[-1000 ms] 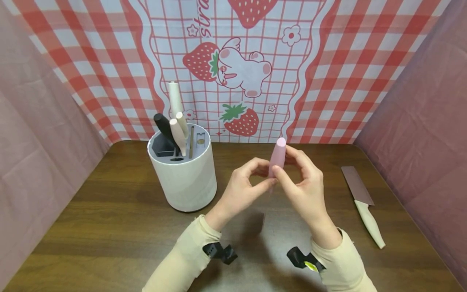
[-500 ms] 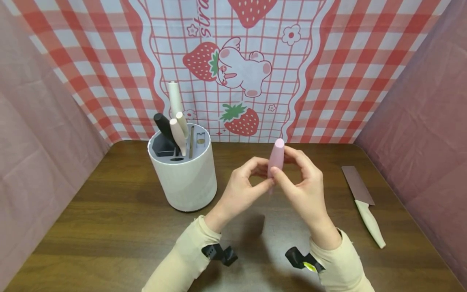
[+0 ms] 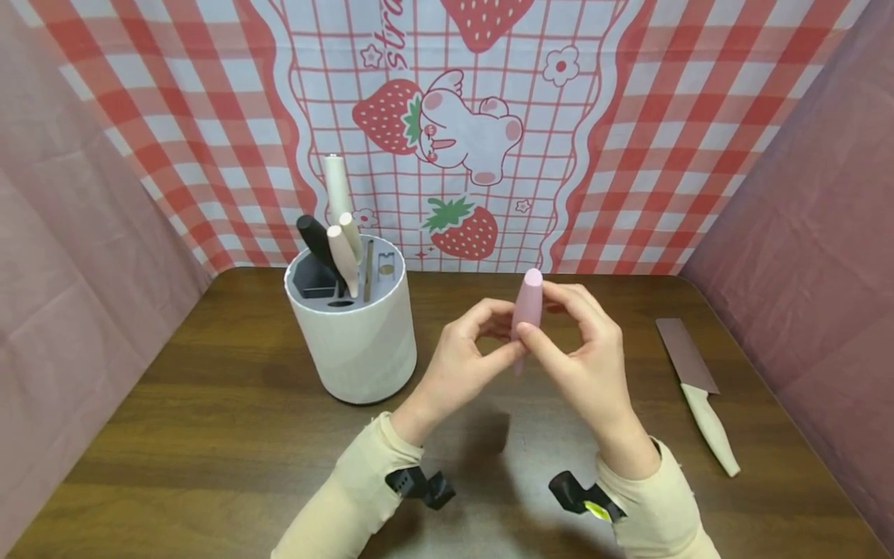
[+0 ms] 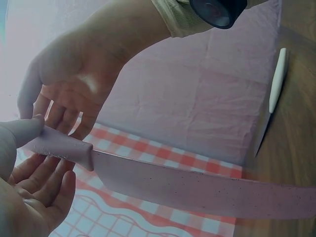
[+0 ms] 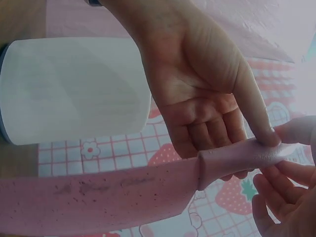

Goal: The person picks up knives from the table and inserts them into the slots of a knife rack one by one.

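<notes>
A pink knife (image 3: 528, 301) is held upright over the table, its handle up and its speckled pink blade (image 4: 197, 190) pointing down. My left hand (image 3: 462, 357) pinches the handle from the left between thumb and fingers. From the right, my right hand (image 3: 587, 353) pinches the same handle, its thumb across the near side. In the right wrist view the wide blade (image 5: 94, 200) shows dark specks and smudges. The head view has the blade almost edge-on, largely hidden behind the hands.
Left of the hands stands a round white knife holder (image 3: 356, 349) with white and black handles in its grey slotted top. A cleaver with a cream handle (image 3: 711, 427) lies on the wooden table (image 3: 209, 435) at right. Checked strawberry cloth (image 3: 628, 155) hangs behind.
Both hands keep their hold on the pink knife's handle. The handle's top has dipped slightly and shifted a little to the left.
</notes>
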{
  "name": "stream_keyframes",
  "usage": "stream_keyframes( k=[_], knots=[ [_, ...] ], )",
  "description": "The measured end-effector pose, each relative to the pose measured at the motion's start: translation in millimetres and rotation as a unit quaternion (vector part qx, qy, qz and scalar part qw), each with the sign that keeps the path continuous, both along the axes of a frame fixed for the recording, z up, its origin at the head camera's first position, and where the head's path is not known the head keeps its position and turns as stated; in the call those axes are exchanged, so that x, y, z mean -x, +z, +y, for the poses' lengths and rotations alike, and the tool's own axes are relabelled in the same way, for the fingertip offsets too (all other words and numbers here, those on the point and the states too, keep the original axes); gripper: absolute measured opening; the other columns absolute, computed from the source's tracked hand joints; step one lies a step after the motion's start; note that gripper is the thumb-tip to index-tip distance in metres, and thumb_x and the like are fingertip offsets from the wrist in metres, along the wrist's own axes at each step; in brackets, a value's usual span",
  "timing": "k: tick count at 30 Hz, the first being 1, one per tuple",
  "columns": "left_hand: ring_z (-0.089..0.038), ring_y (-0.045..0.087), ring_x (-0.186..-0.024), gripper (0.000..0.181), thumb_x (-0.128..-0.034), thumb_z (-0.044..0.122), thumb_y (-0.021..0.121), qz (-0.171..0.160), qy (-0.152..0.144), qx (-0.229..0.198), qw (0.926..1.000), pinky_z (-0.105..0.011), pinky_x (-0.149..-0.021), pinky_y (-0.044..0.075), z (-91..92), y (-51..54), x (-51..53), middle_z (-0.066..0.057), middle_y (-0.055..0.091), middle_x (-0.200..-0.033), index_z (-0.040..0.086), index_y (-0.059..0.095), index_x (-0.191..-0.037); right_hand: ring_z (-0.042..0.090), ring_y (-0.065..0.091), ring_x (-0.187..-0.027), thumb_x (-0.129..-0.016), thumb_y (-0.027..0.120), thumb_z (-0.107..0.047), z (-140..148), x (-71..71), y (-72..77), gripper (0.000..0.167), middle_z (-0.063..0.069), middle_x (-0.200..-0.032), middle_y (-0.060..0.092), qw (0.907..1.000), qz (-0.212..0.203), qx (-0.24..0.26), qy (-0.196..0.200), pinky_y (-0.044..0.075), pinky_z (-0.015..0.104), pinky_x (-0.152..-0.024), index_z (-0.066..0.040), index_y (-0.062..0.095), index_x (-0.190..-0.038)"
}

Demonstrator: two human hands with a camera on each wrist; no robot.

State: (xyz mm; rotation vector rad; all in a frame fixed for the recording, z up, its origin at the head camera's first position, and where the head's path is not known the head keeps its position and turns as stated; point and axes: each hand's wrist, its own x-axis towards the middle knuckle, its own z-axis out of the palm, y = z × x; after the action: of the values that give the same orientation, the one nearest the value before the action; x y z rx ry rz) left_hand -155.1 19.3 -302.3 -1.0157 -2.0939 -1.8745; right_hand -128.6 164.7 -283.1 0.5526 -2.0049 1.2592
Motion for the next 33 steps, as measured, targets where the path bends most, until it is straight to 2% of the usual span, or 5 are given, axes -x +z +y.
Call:
stream_keyframes(
  k=[7, 13, 22, 29, 33],
  knots=[
    [-0.011, 0.060, -0.083, 0.029, -0.0796, 0.003, 0.066, 0.036, 0.004, -0.011, 0.9993, -0.028, -0.079, 0.051, 1.7, -11.1, 9.6, -0.009, 0.064, -0.093, 0.004, 0.057, -0.107, 0.005, 0.053, -0.092, -0.066, 0.074, 0.007, -0.3, -0.8, 1.7, 0.042, 0.009, -0.096, 0.063, 1.0000, 0.003, 0.001, -0.004, 0.043, 0.019, -0.083, 0.000, 0.063, -0.106],
    [-0.011, 0.060, -0.081, 0.027, -0.0791, 0.004, 0.067, 0.054, 0.012, -0.015, 0.9984, -0.034, -0.077, 0.052, 0.1, -9.3, 9.8, -0.008, 0.064, -0.091, 0.004, 0.059, -0.105, 0.006, 0.053, -0.092, -0.068, 0.074, 0.006, -0.7, -1.4, 2.0, 0.042, 0.009, -0.097, 0.063, 1.0000, -0.001, -0.002, -0.003, 0.042, 0.019, -0.084, -0.001, 0.063, -0.108],
    [-0.009, 0.061, -0.078, 0.026, -0.0798, 0.012, 0.069, 0.075, 0.029, 0.015, 0.9966, -0.023, -0.073, 0.051, -4.8, -6.9, 8.6, -0.005, 0.066, -0.087, 0.006, 0.061, -0.104, 0.007, 0.053, -0.092, -0.068, 0.075, 0.004, 0.6, -2.7, -0.7, 0.041, 0.008, -0.096, 0.063, 0.9999, -0.009, -0.012, -0.004, 0.043, 0.021, -0.084, -0.001, 0.064, -0.107],
    [-0.007, 0.061, -0.078, 0.028, -0.0797, 0.016, 0.070, 0.099, 0.033, 0.041, 0.9937, -0.020, -0.070, 0.051, -10.7, -3.7, 7.6, -0.004, 0.067, -0.090, 0.006, 0.061, -0.105, 0.012, 0.053, -0.093, -0.069, 0.074, 0.005, 2.7, -3.8, -3.1, 0.042, 0.008, -0.098, 0.063, 0.9999, -0.009, -0.009, 0.007, 0.043, 0.021, -0.085, -0.001, 0.063, -0.109],
    [-0.008, 0.062, -0.077, 0.029, -0.0787, 0.016, 0.071, 0.100, 0.036, 0.035, 0.9938, -0.021, -0.069, 0.052, -13.4, -3.6, 7.1, -0.004, 0.067, -0.090, 0.006, 0.061, -0.105, 0.010, 0.054, -0.095, -0.072, 0.071, 0.005, 4.6, -4.6, -4.6, 0.041, 0.007, -0.101, 0.063, 0.9997, -0.021, -0.005, 0.013, 0.043, 0.022, -0.085, -0.004, 0.064, -0.110]
  ],
)
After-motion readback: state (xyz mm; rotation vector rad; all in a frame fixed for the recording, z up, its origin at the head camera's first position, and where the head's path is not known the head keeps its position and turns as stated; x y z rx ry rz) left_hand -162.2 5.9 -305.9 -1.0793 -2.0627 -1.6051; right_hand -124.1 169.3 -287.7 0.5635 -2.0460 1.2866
